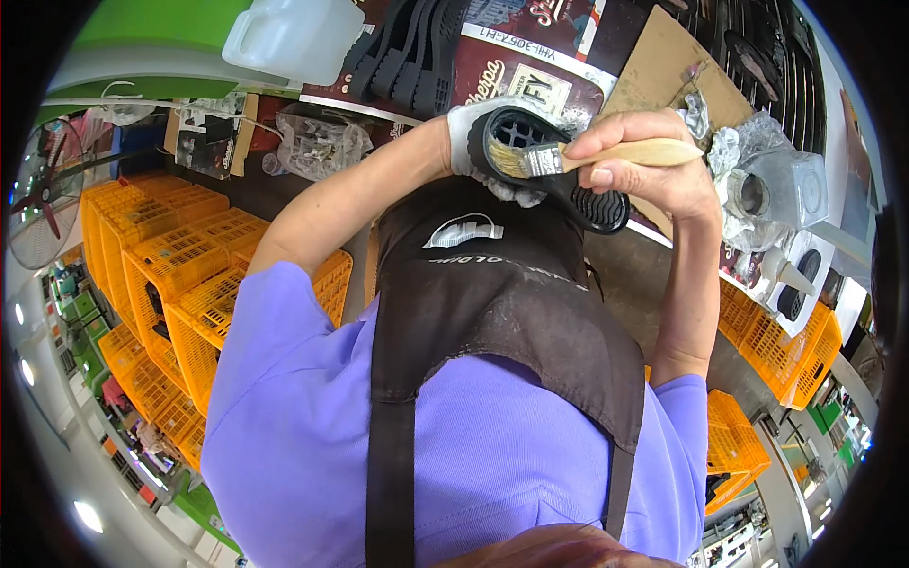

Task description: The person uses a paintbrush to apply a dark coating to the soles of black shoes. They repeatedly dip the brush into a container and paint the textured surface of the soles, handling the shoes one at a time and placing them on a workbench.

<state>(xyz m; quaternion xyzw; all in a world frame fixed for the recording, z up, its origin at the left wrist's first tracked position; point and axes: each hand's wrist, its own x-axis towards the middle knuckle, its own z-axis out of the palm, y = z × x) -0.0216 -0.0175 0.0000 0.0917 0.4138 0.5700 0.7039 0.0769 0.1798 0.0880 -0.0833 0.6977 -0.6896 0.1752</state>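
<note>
My left hand (461, 134), in a whitish glove, is wrapped around a black shoe sole (603, 210) and holds it tilted above the front of my dark apron. The sole's hollow, ribbed inner side faces up at one end, and a grooved part shows at the other. My bare right hand (668, 163) grips a paintbrush (542, 161) by its pale wooden handle, fingers closed round it. Its light bristles reach into the hollow of the sole, beside the raised rim. Part of the sole is hidden behind the brush and my right hand.
Several black soles (409, 57) lie on the bench ahead, right of a white plastic jug (292, 40). To the right are a cardboard sheet (663, 59), a see-through container (793, 185) and a nozzle bottle (784, 270). Orange crates (194, 251) are stacked at left; another crate (791, 355) stands right.
</note>
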